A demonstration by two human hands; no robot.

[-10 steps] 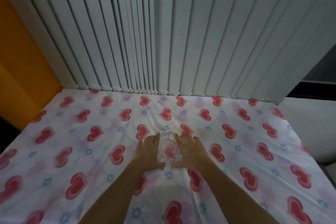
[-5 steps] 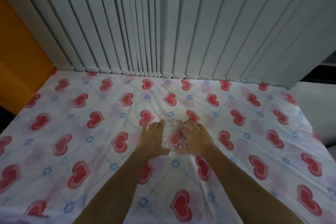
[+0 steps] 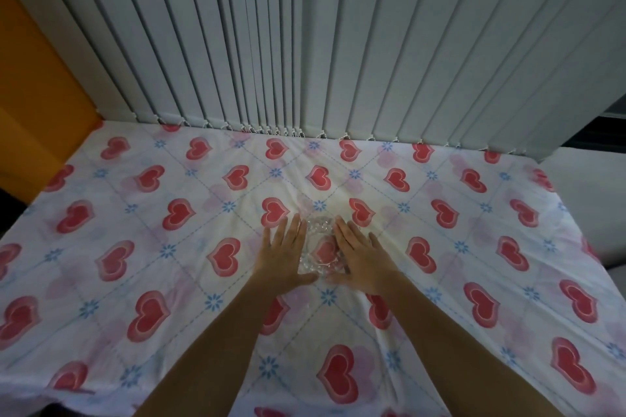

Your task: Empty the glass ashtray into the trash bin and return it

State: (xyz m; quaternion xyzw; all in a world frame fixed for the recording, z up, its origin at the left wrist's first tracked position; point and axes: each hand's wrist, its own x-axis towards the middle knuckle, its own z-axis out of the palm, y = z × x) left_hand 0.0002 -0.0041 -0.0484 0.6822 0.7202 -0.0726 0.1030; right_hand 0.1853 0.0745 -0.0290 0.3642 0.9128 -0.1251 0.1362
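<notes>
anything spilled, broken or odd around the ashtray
Nothing stands out. The glass ashtray sits flat on the heart-print cloth between the left hand and right hand, with no visible ash or cracks.

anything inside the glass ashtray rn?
Glass ashtray sits on the heart-print cloth between left hand and right hand. Through it only a red heart shows; no ash discernible. Its side edges are hidden by the hands.

Two hands: left hand (image 3: 284, 256), right hand (image 3: 363, 257); one glass ashtray (image 3: 320, 252); one heart-print cloth (image 3: 142, 247).
</notes>
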